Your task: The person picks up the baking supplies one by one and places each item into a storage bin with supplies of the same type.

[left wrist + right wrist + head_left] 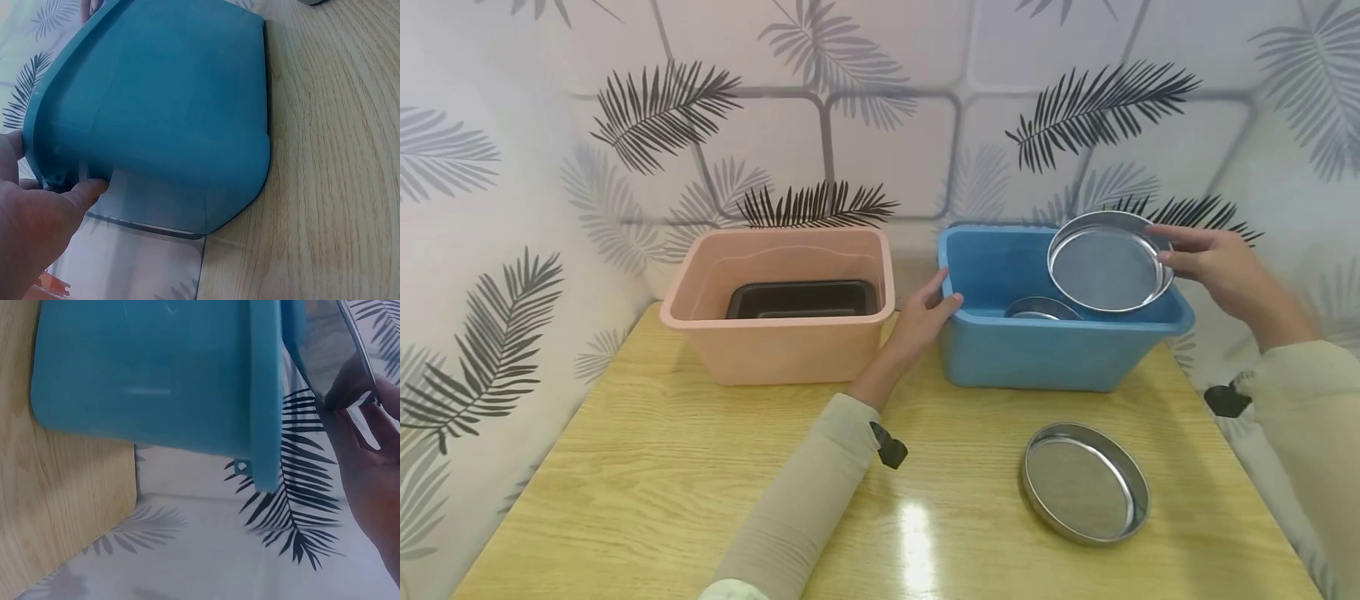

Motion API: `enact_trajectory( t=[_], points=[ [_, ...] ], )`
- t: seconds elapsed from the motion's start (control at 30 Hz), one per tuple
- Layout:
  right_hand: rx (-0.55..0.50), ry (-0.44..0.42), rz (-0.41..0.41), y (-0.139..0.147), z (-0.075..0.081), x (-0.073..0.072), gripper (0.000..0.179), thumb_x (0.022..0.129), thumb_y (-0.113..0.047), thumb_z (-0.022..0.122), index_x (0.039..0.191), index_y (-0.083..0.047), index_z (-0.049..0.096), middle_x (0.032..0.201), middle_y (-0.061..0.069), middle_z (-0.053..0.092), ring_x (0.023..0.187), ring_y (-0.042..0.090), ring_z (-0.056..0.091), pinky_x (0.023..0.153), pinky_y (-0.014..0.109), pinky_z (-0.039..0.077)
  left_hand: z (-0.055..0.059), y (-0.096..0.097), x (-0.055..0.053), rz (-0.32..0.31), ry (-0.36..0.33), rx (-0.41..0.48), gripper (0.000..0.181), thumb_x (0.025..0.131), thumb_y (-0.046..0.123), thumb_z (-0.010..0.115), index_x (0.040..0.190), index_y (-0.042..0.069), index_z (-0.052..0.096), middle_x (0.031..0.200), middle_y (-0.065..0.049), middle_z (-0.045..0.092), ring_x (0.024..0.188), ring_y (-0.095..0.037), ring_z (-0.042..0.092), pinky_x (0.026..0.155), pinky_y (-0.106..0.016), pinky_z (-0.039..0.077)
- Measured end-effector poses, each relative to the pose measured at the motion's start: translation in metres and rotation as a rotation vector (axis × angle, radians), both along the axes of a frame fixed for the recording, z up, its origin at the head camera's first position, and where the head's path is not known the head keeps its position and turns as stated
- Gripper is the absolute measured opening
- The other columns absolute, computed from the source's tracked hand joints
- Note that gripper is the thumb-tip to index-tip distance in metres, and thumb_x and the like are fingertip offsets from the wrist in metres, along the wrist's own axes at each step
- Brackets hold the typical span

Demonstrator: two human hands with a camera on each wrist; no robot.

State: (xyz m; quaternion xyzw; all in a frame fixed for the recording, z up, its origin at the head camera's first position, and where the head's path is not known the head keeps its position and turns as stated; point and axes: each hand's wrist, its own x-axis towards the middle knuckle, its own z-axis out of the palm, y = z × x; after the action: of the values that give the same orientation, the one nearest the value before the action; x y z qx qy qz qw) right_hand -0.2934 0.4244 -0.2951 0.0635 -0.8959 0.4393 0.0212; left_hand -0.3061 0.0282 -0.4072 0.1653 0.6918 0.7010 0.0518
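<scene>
My right hand (1225,271) pinches the right edge of a shallow round metal pan (1105,267), which it holds tilted over the blue tub (1022,358). In the right wrist view, the thumb and fingers meet at the pan's rim (365,353). My left hand (921,317) grips the blue tub's left rim. The left wrist view has its thumb below the lip of the tub (175,94). Inside the tub lies another round metal pan (1041,308), partly hidden by the front wall. A third round pan (1086,487) rests on the table in front of the tub.
A peach tub (797,354) stands to the left of the blue one, with a dark rectangular pan (801,300) inside. Both tubs sit at the back of the wooden table (685,475), close to a leaf-patterned wall (895,150).
</scene>
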Motion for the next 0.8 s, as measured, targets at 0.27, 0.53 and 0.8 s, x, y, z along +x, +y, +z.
enact_trajectory(
  t=[0.27,0.53,0.8],
  points=[
    [0.191,-0.153,0.002,-0.021,-0.015,-0.035,0.055,0.105,-0.022,0.056,0.155,-0.009,0.039,0.160,0.021,0.036,0.129,0.023,0.051,0.105,0.039,0.047,0.001,0.001,-0.001,0.025,0.018,-0.009,0.064,0.103,0.028,0.059,0.159,0.015,0.031,0.165,-0.004,0.031,0.150,-0.023,0.035,0.118,-0.038,0.037],
    [0.276,-0.170,0.060,-0.035,-0.035,-0.059,0.052,0.103,-0.010,0.055,0.153,-0.003,0.042,0.151,0.031,0.042,0.134,0.047,0.048,0.109,0.061,0.041,-0.001,0.002,-0.002,0.018,0.034,-0.007,0.062,0.104,0.024,0.057,0.159,0.013,0.031,0.165,-0.005,0.030,0.151,-0.023,0.033,0.119,-0.038,0.036],
    [0.279,-0.247,0.150,-0.046,-0.044,-0.072,0.052,0.103,-0.007,0.052,0.153,-0.001,0.039,0.156,0.031,0.034,0.138,0.052,0.041,0.112,0.064,0.036,-0.005,0.001,-0.003,0.017,0.037,-0.009,0.063,0.104,0.027,0.057,0.159,0.014,0.031,0.166,-0.004,0.029,0.151,-0.023,0.032,0.119,-0.039,0.035]
  ],
)
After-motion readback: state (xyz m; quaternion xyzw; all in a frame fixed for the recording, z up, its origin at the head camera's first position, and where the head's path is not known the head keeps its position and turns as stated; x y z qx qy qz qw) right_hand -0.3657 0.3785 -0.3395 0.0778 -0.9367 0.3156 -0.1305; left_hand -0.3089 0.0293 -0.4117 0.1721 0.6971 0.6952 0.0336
